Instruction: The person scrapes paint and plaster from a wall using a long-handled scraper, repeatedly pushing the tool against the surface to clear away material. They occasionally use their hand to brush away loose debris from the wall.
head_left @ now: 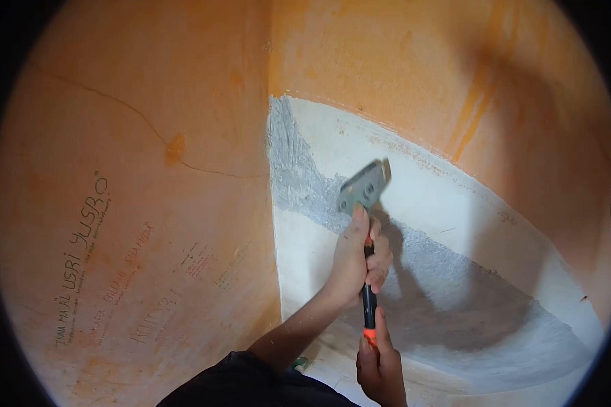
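Observation:
A scraper (364,186) with a broad metal head and a black and orange handle is held up against the wall, its blade at the top right of the head. My left hand (362,261) wraps the upper handle, thumb stretched along it just below the head. Lower down, my right hand (380,366) grips the orange end of the handle. Behind the head lies a grey scraped patch (293,169) within a white wall area (400,163); the grey band runs down to the right under the tool's shadow.
To the left, an orange wall (115,224) carries handwriting and a long crack with an orange spot. It meets the worked wall at a vertical corner. Orange paint (387,54) covers the upper part of that wall. A pale floor (326,376) shows below my arm.

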The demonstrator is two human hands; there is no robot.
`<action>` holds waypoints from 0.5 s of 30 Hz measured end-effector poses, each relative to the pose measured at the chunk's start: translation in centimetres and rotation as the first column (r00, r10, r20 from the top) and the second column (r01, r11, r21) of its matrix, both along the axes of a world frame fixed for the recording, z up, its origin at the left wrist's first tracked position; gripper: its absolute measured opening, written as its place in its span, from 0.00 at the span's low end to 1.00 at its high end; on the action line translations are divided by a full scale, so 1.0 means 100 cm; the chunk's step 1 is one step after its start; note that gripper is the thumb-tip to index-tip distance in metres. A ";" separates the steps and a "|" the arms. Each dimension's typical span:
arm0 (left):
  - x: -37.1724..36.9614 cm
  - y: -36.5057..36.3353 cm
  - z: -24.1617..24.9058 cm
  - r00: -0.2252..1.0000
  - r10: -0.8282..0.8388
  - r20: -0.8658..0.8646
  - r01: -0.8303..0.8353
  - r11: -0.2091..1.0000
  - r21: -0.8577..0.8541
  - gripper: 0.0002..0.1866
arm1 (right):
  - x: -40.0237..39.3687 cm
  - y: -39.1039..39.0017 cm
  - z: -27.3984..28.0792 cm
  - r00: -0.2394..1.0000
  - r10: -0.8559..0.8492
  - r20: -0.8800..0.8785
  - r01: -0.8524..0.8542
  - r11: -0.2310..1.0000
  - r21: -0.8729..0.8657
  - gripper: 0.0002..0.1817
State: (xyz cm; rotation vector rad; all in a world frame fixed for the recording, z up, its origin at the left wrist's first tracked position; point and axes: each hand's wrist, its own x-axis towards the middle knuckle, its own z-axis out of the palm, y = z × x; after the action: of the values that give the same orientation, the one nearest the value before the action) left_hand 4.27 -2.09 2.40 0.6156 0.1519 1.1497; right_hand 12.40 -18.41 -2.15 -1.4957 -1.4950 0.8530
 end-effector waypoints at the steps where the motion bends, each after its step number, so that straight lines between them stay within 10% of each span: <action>1: 0.001 0.004 0.000 0.999 0.036 -0.006 -0.035 0.998 0.045 0.24 | 0.000 0.003 -0.001 1.000 0.000 0.018 0.000 1.000 0.015 0.32; 15: -0.003 -0.005 -0.007 0.998 -0.053 0.022 0.054 0.998 -0.034 0.25 | -0.007 0.002 0.009 0.999 0.027 -0.044 -0.028 0.999 -0.043 0.33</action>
State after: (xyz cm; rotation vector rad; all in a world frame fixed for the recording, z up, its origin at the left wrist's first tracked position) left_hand 3.95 -2.57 1.74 0.5734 0.1367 1.0993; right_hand 11.73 -18.18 -1.27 -1.4823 -1.4770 0.9339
